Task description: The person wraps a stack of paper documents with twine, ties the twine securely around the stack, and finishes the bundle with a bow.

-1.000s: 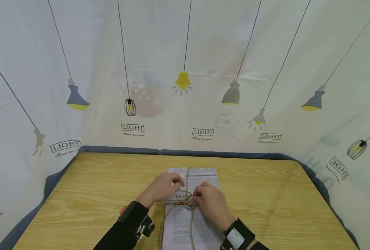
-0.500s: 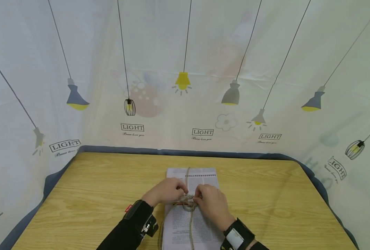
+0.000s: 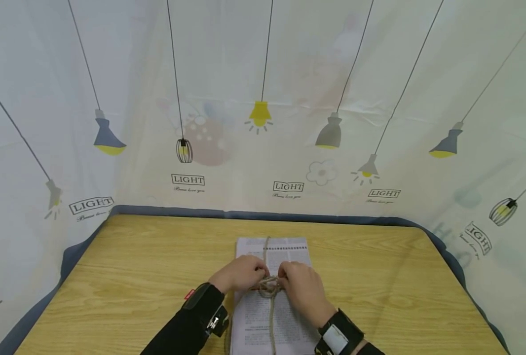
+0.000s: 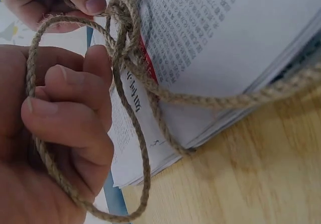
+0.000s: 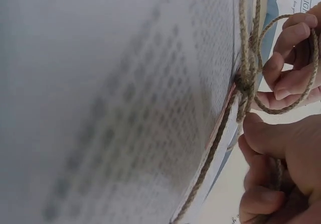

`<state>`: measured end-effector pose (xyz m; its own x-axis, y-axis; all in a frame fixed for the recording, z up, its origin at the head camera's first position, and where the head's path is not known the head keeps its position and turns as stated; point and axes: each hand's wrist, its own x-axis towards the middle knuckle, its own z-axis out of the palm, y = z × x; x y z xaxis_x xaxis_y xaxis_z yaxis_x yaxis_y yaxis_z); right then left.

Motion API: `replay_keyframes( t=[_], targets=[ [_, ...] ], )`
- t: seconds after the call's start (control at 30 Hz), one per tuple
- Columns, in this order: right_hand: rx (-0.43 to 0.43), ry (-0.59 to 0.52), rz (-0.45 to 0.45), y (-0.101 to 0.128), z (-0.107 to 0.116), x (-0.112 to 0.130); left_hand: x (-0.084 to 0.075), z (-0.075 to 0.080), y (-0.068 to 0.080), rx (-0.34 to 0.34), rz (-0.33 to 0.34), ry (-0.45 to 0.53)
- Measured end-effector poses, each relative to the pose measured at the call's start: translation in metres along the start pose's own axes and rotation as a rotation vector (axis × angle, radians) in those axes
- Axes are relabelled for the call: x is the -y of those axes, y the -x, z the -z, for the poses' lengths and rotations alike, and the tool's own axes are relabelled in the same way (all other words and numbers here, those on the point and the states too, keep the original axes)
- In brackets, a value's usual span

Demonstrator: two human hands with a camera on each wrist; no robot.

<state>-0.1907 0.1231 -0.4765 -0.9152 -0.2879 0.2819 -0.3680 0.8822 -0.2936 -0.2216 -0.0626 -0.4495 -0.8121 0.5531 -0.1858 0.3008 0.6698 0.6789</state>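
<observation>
Here, a rough, limp brown jute twine (image 3: pixel 269 287) is pinched at its knot by the left hand (image 3: pixel 241 274) and right hand (image 3: pixel 302 287), atop the light, floppy stack of printed white papers (image 3: pixel 272 315); loops are best gripped close to the knot.

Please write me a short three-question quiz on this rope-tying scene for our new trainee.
1. True or false: the stack of printed papers lies on the wooden table.
2. What does the left hand hold? A) scissors B) a loop of rope C) a pen
3. Fill in: the knot sits between the left hand and the ____ hand.

Key:
1. True.
2. B: a loop of the jute rope runs around its curled fingers.
3. Right: the right hand grips the rope too.
</observation>
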Motion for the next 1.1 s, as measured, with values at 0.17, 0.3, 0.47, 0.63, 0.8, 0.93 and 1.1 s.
replay_keyframes(
  t=[0.17,0.3,0.47,0.63,0.8,0.93,1.1],
  targets=[
    [0.018,0.062,0.004,0.0018,0.0015,-0.0002,-0.0008,-0.0008,-0.0019,-0.001,0.000,0.001],
    [0.041,0.092,0.007,0.0035,0.0020,0.0014,-0.0008,0.0000,-0.0028,-0.014,-0.002,-0.014],
    [0.047,0.134,0.027,0.0043,0.0016,0.0046,-0.0002,0.0001,-0.0026,-0.010,0.010,0.009],
    [0.033,0.143,0.056,0.0046,-0.0011,0.0064,0.0009,-0.0001,-0.0017,-0.010,0.006,0.038],
    [-0.013,0.115,0.057,0.0026,-0.0040,0.0059,0.0035,-0.0008,-0.0015,0.002,0.024,0.101],
    [-0.032,0.078,0.045,0.0015,-0.0042,0.0057,0.0055,0.0002,-0.0017,0.007,0.001,0.143],
    [-0.015,0.018,0.002,0.0005,-0.0030,0.0069,0.0073,0.0008,-0.0026,-0.007,-0.008,0.155]
  ],
)
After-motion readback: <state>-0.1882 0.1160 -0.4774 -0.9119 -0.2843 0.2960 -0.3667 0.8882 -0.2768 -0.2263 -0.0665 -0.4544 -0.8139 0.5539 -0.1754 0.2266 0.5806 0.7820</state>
